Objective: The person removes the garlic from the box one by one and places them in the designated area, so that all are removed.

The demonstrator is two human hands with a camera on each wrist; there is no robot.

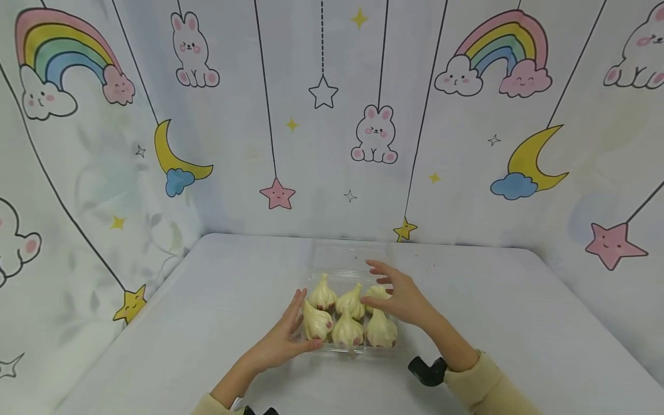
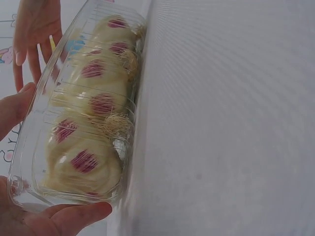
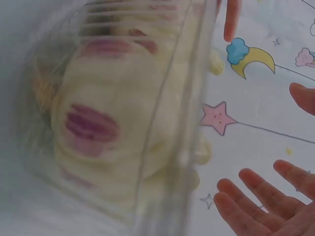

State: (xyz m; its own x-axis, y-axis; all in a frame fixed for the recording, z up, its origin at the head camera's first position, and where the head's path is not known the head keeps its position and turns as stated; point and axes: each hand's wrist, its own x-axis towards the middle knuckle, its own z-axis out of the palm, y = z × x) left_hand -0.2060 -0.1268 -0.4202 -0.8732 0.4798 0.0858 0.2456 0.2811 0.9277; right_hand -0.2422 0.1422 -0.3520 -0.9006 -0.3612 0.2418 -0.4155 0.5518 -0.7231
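Observation:
A clear plastic clamshell box point(image 1: 358, 349) holds several pale garlic bulbs point(image 1: 348, 331) with purple patches. They sit in two rows, and root tufts point(image 2: 116, 125) show through the front wall. My left hand point(image 1: 282, 337) lies against the box's left front corner, fingers straight along the left side and thumb along the front rim. Over the right part of the box is my right hand point(image 1: 404, 297), fingers spread and holding nothing. In the head view it overlaps the back right bulb point(image 1: 377, 291). The right wrist view shows its fingers point(image 3: 268, 194) apart from the box.
The clear lid point(image 1: 344, 256) is hinged open flat behind the box. All of this rests on a white table point(image 1: 233, 288). A curtain point(image 1: 228, 115) with rainbows, rabbits, moons and stars rises behind and at the sides. A black strap piece point(image 1: 427, 372) sits by the right sleeve.

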